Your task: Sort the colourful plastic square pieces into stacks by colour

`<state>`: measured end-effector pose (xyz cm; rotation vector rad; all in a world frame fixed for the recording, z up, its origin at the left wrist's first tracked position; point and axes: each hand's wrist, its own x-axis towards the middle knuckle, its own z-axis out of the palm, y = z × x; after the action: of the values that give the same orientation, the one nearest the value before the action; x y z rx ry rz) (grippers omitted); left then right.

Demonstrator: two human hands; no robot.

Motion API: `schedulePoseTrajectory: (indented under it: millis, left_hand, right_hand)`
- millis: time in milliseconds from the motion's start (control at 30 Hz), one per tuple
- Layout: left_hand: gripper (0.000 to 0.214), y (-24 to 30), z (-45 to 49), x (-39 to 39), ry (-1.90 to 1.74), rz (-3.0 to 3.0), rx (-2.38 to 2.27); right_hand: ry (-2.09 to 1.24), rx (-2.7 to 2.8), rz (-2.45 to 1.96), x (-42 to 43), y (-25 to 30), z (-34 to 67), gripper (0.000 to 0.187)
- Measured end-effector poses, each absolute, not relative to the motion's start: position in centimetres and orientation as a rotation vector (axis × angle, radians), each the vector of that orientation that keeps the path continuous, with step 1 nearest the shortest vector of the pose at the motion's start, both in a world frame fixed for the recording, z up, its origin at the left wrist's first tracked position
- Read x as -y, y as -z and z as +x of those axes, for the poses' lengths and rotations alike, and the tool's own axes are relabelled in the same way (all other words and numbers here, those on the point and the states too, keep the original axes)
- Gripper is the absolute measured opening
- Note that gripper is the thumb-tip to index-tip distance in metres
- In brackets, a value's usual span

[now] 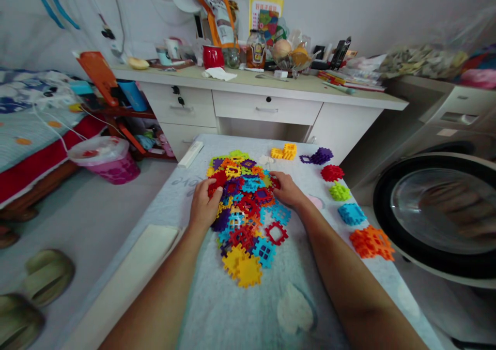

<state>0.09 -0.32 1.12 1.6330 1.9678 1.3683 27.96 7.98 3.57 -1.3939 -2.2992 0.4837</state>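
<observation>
Left fingers [204,186]: closed on red pieces [219,178], on the left side of the pile [248,202].
Right fingers [277,176]: bent over a red piece [275,183] at the pile's right edge; I cannot tell whether I grip it.
Pile: mixed colours, lying on the desk [220,314] between my left and right fingers.
Yellow discs [248,271]: at the pile's near end, one overlapping another.
Red frame [268,231]: flat, at the pile's right edge, nearer me.
Stacks: right of the pile, far to near, yellow stack [284,152], purple stack [322,156], red stack [332,172], green stack [340,191], blue stack [352,214], orange stack [370,243].
White box [190,154]: left of the pile's far end.
Drawers [267,107]: beyond the pile.
</observation>
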Motion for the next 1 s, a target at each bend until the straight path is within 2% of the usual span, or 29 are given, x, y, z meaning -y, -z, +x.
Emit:
schedulePoseTrajectory:
  millis: [700,867,1000]
  left_hand:
    - [0.043,-0.4,0.0,-0.1,-1.367,1.647,-1.926]
    - [0.043,-0.3,-0.1,-0.1,-1.362,1.651,-1.926]
    - [0.042,-0.2,-0.1,-0.1,-1.358,1.66,-1.928]
  right_hand:
    - [-0.492,2.07,-1.396,-9.0,-3.2,30.3,0.055]
    - [-0.285,1.992,-1.436,-10.3,-4.5,32.8,0.055]
    - [-0.032,1.942,-1.745,-12.1,-7.1,36.9,0.045]
